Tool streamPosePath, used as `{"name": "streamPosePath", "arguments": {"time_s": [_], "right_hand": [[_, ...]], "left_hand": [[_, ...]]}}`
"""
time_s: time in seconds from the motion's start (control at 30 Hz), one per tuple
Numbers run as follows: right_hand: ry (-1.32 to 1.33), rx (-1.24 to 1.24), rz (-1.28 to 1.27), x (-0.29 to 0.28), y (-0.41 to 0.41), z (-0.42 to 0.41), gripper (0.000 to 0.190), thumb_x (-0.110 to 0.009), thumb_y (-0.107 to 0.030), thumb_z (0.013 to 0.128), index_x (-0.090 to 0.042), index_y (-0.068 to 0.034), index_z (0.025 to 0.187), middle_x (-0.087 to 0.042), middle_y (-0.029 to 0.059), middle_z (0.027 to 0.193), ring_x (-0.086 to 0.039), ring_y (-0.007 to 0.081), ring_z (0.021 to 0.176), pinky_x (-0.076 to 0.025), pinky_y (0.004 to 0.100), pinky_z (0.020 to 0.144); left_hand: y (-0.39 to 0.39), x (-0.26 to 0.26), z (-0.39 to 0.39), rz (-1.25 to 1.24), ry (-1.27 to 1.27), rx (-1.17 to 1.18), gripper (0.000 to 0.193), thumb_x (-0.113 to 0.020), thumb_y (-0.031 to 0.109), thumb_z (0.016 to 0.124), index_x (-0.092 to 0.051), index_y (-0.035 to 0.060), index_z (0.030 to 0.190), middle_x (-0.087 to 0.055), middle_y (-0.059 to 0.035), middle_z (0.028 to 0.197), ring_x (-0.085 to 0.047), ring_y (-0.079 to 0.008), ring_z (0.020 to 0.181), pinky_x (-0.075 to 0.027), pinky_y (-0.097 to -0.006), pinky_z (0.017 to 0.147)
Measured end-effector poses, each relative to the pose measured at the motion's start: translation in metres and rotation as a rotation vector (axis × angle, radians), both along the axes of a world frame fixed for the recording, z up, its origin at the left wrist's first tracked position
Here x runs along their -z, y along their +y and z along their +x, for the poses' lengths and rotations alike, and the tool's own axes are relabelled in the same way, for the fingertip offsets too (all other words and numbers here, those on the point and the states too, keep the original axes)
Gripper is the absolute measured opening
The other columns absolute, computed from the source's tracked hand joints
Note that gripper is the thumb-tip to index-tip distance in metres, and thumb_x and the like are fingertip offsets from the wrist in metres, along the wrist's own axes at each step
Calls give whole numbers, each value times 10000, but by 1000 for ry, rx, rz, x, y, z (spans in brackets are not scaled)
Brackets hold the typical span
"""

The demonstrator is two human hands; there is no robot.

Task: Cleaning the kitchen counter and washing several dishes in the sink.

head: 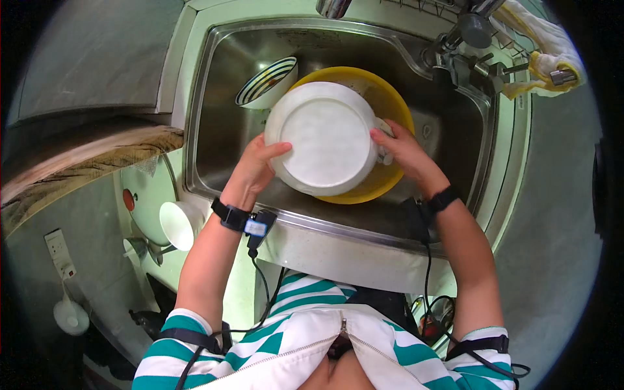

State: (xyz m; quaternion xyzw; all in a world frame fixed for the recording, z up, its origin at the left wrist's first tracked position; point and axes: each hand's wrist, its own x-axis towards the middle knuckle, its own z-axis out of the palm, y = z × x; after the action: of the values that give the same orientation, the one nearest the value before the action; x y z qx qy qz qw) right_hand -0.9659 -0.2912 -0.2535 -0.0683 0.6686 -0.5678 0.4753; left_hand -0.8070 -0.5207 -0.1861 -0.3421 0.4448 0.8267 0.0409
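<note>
A round white plate (pixel 325 136) is tilted so that its underside faces me, above a yellow basin (pixel 394 102) in the sink. My left hand (pixel 261 158) grips its left rim, thumb over the underside. At the opposite rim, my right hand (pixel 402 146) holds the plate with its thumb against the edge. Small white pieces show beside the right fingers, partly covered; what they are I cannot tell. The plate hides much of the basin's inside. Up and to the left, a white bowl with dark striped lining (pixel 270 84) leans on its side near the basin.
The stainless steel sink (pixel 229 161) surrounds the basin. A faucet (pixel 451 46) stands at its back right, beside a white and yellow cloth (pixel 541 53). On the left counter are a white cup or bowl (pixel 183 225) and a glass lid (pixel 151 204). Cables hang from both wrist straps.
</note>
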Motion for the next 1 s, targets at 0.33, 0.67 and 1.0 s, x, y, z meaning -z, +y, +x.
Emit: {"name": "streamPosePath", "arguments": {"time_s": [0.33,0.67,1.0], "right_hand": [[1182,-754,645,69,-16,14,329,-539,-256,793,-573,-13,1012,-588,177,1002,-563,336,895,-431,374,772],[43,211,-326,-75,-29,28,269,-640,-189,795,-581,-1,978,-611,66,899,-556,121,813,-448,281,742],[1109,169,-155,-58,-78,33,169,-631,-170,742,-615,-26,830,-500,128,1003,-442,282,949,-375,383,827]], "left_hand": [[7,-19,2,-526,-84,-44,406,-711,48,655,-544,-15,1020,-612,-70,930,-582,-130,818,-469,-262,744],[19,-5,-7,-789,-121,94,372,-730,120,627,-577,-15,938,-626,-76,851,-580,-115,745,-472,-257,681],[54,-25,-31,-1033,3,187,333,-703,162,601,-573,-15,852,-622,-126,765,-593,-159,685,-469,-293,643]]}}
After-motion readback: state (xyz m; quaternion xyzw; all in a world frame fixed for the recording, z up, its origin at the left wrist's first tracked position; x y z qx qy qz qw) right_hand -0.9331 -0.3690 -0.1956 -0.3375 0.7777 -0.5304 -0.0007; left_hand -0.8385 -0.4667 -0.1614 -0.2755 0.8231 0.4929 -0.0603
